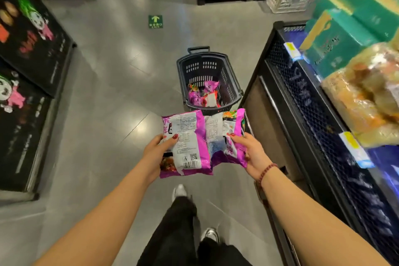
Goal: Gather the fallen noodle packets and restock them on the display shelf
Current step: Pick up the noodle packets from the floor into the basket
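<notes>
Currently held: left packet [187, 142] and right packet [224, 136], purple, side by side above the floor [103, 97].
Left hand [158, 151]: grips left packet, thumb on top.
Right hand [251, 153]: grips right packet; fingers underneath hidden.
Basket [228, 75]: on floor beside display shelf [302, 114]; more purple packets [203, 95] inside, count unclear.
Display shelf: cut off at right edge, goods blurred.

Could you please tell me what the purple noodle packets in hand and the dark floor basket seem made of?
Noodle packets: likely thin plastic film, glossy; they crinkle and catch light, with printed purple-and-white faces. Basket: apparently rigid moulded plastic, dark, fairly matte; its walls carry regular slotted openings and a thick rim.
</notes>
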The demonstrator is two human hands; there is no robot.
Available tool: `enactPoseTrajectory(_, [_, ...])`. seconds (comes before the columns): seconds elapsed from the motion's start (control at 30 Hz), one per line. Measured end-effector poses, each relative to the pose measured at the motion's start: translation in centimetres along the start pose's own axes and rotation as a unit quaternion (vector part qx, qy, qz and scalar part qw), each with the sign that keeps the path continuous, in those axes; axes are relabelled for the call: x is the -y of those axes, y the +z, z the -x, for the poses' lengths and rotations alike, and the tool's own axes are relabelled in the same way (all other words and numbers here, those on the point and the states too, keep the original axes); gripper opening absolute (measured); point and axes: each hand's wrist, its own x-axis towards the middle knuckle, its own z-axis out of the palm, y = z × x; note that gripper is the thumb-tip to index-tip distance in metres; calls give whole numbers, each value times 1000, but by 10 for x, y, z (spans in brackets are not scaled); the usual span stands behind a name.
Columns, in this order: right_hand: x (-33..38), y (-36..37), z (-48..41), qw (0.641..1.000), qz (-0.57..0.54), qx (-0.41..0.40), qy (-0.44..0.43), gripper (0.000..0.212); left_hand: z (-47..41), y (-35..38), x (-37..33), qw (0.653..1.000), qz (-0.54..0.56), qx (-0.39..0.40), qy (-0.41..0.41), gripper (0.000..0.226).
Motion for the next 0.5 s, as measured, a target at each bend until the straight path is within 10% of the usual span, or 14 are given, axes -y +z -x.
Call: enactPoseTrajectory(0.5, [145,78,-229,997,-57,-44,22,60,-275,53,-174,996,-16,60,-58,29])
